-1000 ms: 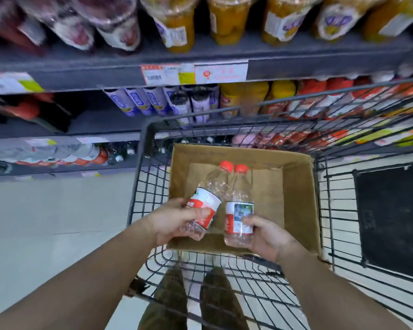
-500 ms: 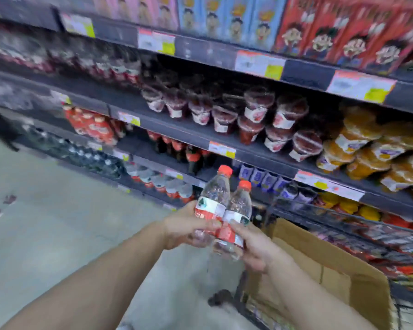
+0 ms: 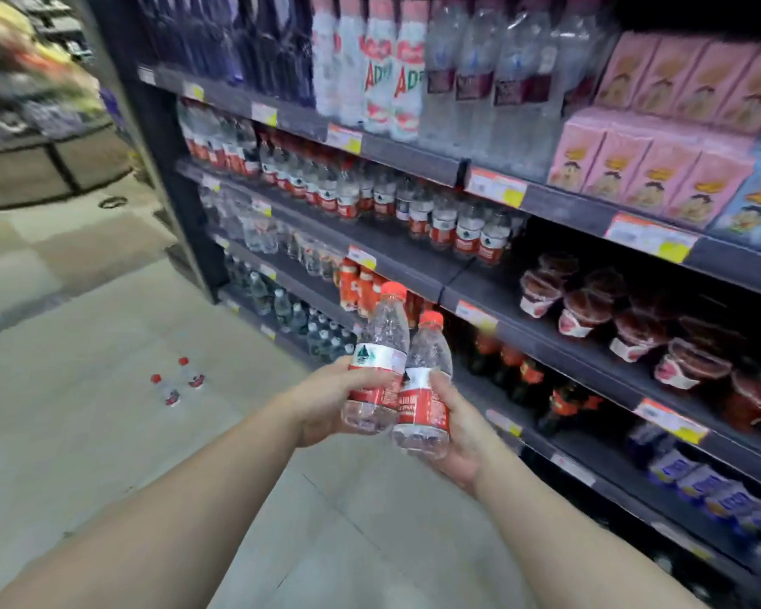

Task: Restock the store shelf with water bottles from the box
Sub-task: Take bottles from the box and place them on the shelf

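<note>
From the head view, the left hand (image 3: 326, 400) is grasping one bottle (image 3: 376, 371) around its label, and the right hand (image 3: 451, 426) is grasping a second bottle (image 3: 425, 389) from below and behind, fingers wrapped round the lower body. The two bottles are touching side by side, both nearly upright with red caps up, their long axes leaning slightly toward the shelves; the left one is sitting a little higher than the right. So two bottles are in hand, one per hand, held out over the floor in front of the shelving. The matching stock, a row of red-labelled bottles (image 3: 414, 204), is standing on a shelf (image 3: 409, 261) up and ahead of the hands, slightly to the right, well apart from them; their count is too blurred to give. The front strip of that shelf is looking bare, which seems the likely place for the pair. The right hand is lying nearer the shelving, the left further out toward the aisle, so the right bottle would probably go in first, moved up and forward, kept upright. Two more red-capped bottles (image 3: 179, 380) are standing on the floor (image 3: 106, 432) well to the left. The box is not showing in this view.
</note>
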`<state>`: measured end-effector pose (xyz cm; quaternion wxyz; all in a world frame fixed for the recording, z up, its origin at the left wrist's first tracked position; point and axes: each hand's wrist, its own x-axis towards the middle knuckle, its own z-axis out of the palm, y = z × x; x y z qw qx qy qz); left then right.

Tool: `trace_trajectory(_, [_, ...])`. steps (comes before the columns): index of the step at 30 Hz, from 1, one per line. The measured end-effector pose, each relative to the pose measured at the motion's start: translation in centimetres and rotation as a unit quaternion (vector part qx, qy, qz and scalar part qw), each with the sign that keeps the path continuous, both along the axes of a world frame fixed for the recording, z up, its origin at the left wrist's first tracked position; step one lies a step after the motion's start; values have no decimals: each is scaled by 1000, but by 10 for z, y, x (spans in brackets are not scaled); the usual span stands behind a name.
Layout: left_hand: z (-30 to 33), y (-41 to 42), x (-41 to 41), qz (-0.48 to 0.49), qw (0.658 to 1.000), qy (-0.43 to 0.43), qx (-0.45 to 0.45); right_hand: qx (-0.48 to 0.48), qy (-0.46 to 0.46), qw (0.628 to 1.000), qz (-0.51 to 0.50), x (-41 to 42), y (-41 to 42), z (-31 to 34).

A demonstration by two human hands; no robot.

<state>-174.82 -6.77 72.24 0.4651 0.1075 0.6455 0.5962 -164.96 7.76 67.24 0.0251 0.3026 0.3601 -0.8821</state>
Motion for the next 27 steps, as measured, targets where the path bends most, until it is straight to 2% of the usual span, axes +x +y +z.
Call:
trace_trajectory(6, [-17, -2, -74, 36, 999, -7, -1, -5, 19, 999, 36, -87, 4, -8])
trace_trajectory(13, [-35, 45, -186, 32, 999, -24, 25, 79, 47, 996, 23, -198, 52, -31])
trace_trajectory(15, [-38, 62, -219, 28, 999, -35, 29, 139, 45, 989, 14, -229, 75, -24])
trace_trajectory(21, [-49, 97, -303, 52, 995, -66, 45, 380, -6, 925, 9, -324, 143, -7])
trace_trajectory(27, [-63, 112, -380, 37, 996, -77, 31, 513, -37, 854, -73, -412, 167, -5])
